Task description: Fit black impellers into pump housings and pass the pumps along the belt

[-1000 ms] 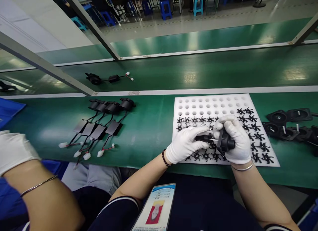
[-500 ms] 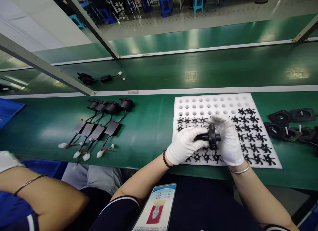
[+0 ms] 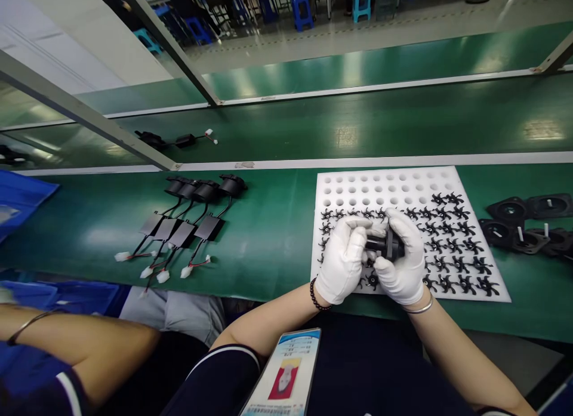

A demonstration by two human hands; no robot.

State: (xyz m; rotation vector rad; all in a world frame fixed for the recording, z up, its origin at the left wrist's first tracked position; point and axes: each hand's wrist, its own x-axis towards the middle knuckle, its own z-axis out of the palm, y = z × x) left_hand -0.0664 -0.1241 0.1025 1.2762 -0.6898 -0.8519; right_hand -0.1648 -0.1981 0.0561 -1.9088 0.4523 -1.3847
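Observation:
Both my gloved hands grip one black plastic pump housing (image 3: 390,246) above the white foam tray (image 3: 385,190). My left hand (image 3: 342,262) pinches its narrow end from the left, fingers closed. Wrapped round the wider flange from the right is my right hand (image 3: 406,259), its thumb underneath. Parts of the housing are hidden by the gloves. Small black impellers (image 3: 449,246) fill the near and right rows of the tray beneath, while the holes of the far rows show bare.
Several black pumps (image 3: 206,191) with boxes and white-plugged wires lie to the left. Another pump (image 3: 152,139) rests on the belt beyond the white rail. Black flanged covers (image 3: 510,209) lie right of the tray. A co-worker's arm (image 3: 80,338) is at the lower left, by blue bins.
My right hand has closed round the housing's flange; before, it was flatter beside it. My left hand has turned and now pinches the narrow end. The co-worker's hand has moved left.

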